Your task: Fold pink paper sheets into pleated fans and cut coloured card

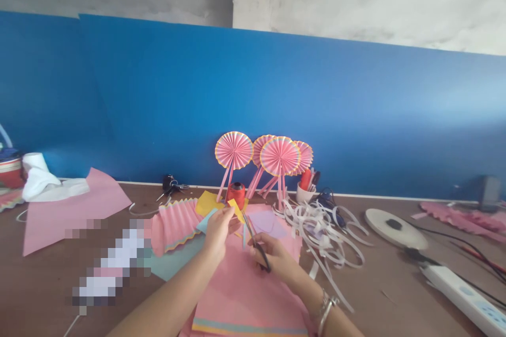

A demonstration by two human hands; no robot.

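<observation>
Yellow paper (236, 210), a small thin piece, is at the center of the frame, held up above a pink paper sheet (245, 295). Judged light, soft and easily creased; it will likely flex under slight pressure, so it is best held by its flat faces, close to the scissors. Left grip (217, 230): narrow, thumb and fingers pinched on the paper's lower part, together with a pale blue paper strip (206, 220); exact finger contact partly hidden. Right grip (272, 257): closed around black-handled scissors (261, 255), blades angled up toward the yellow paper; cannot tell whether they touch it. Metal bracelet (326, 308) on the right wrist.

Surroundings: pink paper fans (234, 150) on paper sticks stand at center, against a blue board (158, 95), with a red spool (236, 195) at their base. White paper strips (320, 231) lie in a loose heap right of the hands. Pleated pink paper (174, 226) lies left of the hands on the brown surface (39, 284).
</observation>
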